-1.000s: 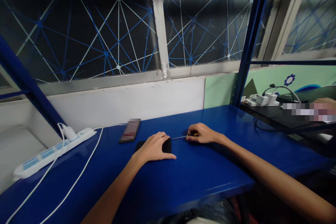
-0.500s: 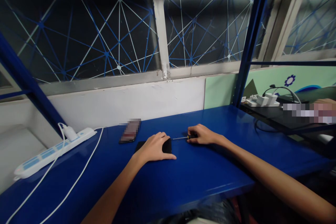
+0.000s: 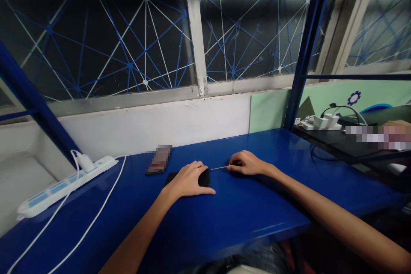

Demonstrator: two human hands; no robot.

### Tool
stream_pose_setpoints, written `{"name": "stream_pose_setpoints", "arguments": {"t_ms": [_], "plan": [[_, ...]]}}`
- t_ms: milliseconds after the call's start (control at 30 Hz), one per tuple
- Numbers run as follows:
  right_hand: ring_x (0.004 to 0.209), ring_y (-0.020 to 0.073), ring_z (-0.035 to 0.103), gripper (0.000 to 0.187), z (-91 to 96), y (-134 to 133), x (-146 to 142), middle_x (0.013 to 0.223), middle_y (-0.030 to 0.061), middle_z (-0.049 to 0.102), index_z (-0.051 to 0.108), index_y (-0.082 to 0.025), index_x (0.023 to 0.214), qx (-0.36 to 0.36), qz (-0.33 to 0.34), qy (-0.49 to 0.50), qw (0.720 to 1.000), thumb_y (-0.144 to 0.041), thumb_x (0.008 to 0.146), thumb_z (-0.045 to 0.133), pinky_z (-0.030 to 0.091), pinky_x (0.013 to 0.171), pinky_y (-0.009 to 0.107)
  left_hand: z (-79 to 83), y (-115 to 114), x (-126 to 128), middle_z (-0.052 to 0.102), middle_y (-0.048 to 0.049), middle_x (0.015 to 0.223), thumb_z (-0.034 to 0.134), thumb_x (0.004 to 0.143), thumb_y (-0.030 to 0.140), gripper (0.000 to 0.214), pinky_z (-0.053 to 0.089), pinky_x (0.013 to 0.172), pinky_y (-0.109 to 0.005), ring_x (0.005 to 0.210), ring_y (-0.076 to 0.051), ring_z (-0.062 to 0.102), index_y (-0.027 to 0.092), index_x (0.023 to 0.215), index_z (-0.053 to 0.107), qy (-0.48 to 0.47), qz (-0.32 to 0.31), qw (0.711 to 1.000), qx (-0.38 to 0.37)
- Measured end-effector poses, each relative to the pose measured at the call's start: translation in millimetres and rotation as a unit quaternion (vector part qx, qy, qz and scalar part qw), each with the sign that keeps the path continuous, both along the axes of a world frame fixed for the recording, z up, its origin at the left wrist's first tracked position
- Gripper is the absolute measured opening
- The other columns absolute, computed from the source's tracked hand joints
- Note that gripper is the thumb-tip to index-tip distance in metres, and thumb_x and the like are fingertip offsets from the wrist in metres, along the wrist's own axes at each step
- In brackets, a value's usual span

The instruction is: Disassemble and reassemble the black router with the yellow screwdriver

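A flat black rectangular device [image 3: 204, 178] lies on the blue table [image 3: 237, 209]; its exact kind is not clear. My left hand [image 3: 189, 180] lies over it, fingers at the far edge and thumb along the near side, gripping it and hiding much of it. My right hand [image 3: 245, 163] is closed around the handle of a screwdriver [image 3: 218, 168]. The thin metal shaft points left, its tip at the device's right end. Close by the shaft sit a few tiny dark pieces, too small to name for sure.
Behind my left hand rests a phone [image 3: 159, 159]. A white power strip [image 3: 69, 186] with a plug and white cables stands at the left. Blue posts [image 3: 300, 60] rise at both sides. On the black desk at right are chargers [image 3: 324, 122] and another person's blurred hand.
My right hand's fingers have shifted around the screwdriver handle, so they now cover more of it. The left hand and the device stay where they were.
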State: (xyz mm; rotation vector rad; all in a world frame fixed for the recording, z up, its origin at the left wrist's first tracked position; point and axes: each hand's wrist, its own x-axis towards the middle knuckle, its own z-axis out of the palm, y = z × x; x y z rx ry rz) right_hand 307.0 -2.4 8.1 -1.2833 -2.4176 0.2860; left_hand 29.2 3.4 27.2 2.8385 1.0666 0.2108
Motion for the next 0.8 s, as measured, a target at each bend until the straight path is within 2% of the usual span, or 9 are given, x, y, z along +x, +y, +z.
{"name": "stream_pose_setpoints", "arguments": {"t_ms": [133,267,467,633,800], "plan": [[0.064,0.0144,0.053,0.037,-0.1,1.0,1.5,0.076,0.0041,0.066,0.070,-0.018,0.080,0.016,-0.012,-0.003,1.000,-0.054,0.082,0.060,0.030,0.057,0.025,1.7,-1.1,0.6,0.058,-0.0129,0.120,0.053,0.066,0.082,0.088,0.044,0.088,-0.040,0.108,-0.033,0.055,0.019,0.127,0.056,0.004,0.003,1.000,0.002],[0.059,0.0123,0.048,0.033,-1.9,1.3,0.3,0.069,0.0001,0.060,0.063,-0.019,0.078,0.014,-0.023,-0.003,1.000,-0.051,0.077,0.066,0.028,0.055,0.024,1.1,-0.9,0.7,0.058,-0.0128,0.121,0.052,0.067,0.082,0.088,0.044,0.090,-0.040,0.109,-0.033,0.054,0.018,0.127,0.056,0.008,-0.001,1.000,0.008],[0.055,0.0110,0.045,0.027,-0.6,-1.3,-2.1,0.065,-0.0026,0.057,0.061,-0.020,0.087,-0.001,-0.028,-0.006,1.000,-0.045,0.077,0.067,0.025,0.053,0.023,-1.4,0.7,0.0,0.058,-0.0128,0.122,0.054,0.067,0.081,0.087,0.042,0.091,-0.040,0.111,-0.033,0.053,0.019,0.127,0.056,0.008,-0.001,1.000,0.011],[0.056,0.0122,0.048,0.034,3.9,-4.8,-2.9,0.066,0.0003,0.060,0.065,-0.019,0.088,0.001,-0.027,-0.008,1.000,-0.052,0.085,0.056,0.026,0.055,0.024,0.9,-0.3,0.2,0.058,-0.0131,0.121,0.052,0.067,0.082,0.088,0.043,0.090,-0.041,0.108,-0.033,0.054,0.018,0.128,0.056,0.005,-0.003,1.000,0.003],[0.057,0.0123,0.049,0.031,5.1,-4.1,-1.0,0.067,0.0015,0.063,0.068,-0.018,0.085,-0.004,-0.022,-0.008,1.000,-0.045,0.088,0.052,0.028,0.056,0.024,1.6,-1.0,0.5,0.058,-0.0125,0.120,0.053,0.067,0.082,0.087,0.043,0.089,-0.041,0.108,-0.033,0.055,0.020,0.127,0.056,0.000,-0.001,1.000,0.001]]}}
